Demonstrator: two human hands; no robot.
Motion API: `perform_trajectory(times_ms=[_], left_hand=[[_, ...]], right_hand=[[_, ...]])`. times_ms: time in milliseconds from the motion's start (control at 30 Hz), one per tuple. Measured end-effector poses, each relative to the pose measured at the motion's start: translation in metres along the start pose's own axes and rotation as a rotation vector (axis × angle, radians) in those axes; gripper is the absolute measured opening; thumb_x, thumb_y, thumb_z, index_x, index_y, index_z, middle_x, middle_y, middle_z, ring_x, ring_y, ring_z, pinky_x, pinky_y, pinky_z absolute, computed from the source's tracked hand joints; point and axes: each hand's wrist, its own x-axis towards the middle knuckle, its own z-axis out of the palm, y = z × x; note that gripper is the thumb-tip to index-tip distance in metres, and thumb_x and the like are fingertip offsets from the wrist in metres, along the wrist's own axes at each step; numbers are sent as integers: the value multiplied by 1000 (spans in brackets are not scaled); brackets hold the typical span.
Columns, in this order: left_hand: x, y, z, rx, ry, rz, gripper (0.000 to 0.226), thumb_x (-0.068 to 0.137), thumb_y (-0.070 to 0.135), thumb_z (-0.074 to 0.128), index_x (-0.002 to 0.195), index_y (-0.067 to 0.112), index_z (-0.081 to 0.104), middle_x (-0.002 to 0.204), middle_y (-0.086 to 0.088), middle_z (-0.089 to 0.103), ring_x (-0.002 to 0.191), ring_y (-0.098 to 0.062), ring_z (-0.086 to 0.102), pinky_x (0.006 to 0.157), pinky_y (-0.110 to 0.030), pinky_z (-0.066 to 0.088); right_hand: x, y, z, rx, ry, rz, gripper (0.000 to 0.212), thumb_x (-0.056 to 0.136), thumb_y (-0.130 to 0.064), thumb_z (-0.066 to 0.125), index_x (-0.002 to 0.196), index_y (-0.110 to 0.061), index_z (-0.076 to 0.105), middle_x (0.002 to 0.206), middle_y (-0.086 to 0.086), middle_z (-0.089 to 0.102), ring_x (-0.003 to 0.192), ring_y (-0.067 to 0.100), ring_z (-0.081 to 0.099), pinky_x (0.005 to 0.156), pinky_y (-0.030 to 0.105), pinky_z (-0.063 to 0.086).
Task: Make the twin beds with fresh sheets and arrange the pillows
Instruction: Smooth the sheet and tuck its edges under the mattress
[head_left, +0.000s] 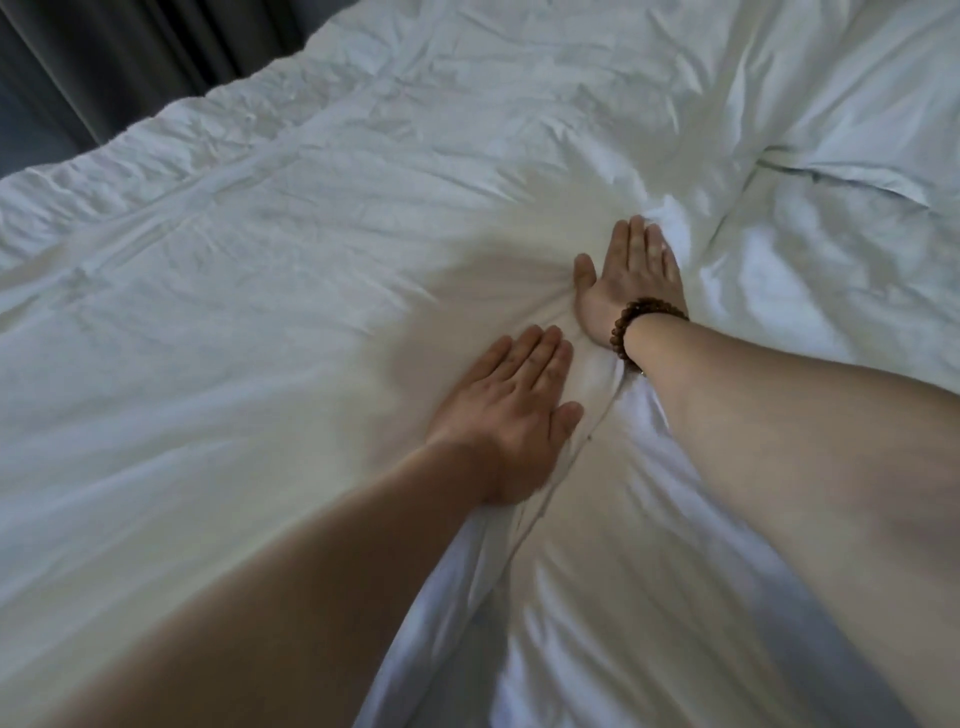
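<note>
I have both hands flat on the bed, and I read this as the smoothing step: the covers are on, but the creases are not out. The left hand (511, 415) lies palm down on the white duvet (249, 322), fingers straight and close together. Its thumb sits just at the duvet's hemmed edge (545, 509), which runs from the bottom of the view up between my two hands. The right hand (631, 275), with a beaded bracelet (641, 322) at the wrist, lies further up the bed, also palm down with fingers straight and together, pressed against a bunched ridge of cloth (670, 228). Neither hand grips anything. Right of the edge lies the smoother sheet (649, 571), and in the top right corner a soft mound that I take for a pillow (857, 114) (white on white, so I cannot be sure). A dark curtain (104, 57) hangs beyond the far side. The next move, I judge, calls for a flat outward sweep from the gathered knot near the right thumb, pressing lightly so the cloth slides rather than drags into new folds, then squaring the edge.
</note>
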Motion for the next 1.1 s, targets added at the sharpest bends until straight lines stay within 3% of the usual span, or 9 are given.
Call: perform_trajectory(times_ms=[567, 800, 1100], left_hand=[[177, 24, 2, -24, 20, -13, 66, 105, 47, 13, 162, 15, 2, 169, -1, -7, 154, -12, -12, 125, -35, -8], [239, 36, 9, -6, 66, -19, 73, 97, 49, 4, 162, 15, 4, 169, -2, -2, 155, -14, -7, 126, -38, -2], [291, 42, 17, 8, 143, -11, 73, 99, 48, 10, 161, 9, 10, 169, -7, 3, 156, -18, -3, 126, -40, 4]], right_hand=[[140, 80, -24, -112, 32, -67, 78, 96, -63, -2, 158, -17, -12, 165, -1, -21, 151, 15, -21, 123, 41, -11], [178, 103, -28, -217, 140, -114, 80, 94, -64, -7, 158, -17, -12, 165, -2, -20, 151, 13, -21, 121, 46, -15], [263, 142, -63, -375, 314, -133, 75, 97, -58, -6, 159, -15, -8, 166, 0, -14, 152, 14, -18, 122, 47, -11]])
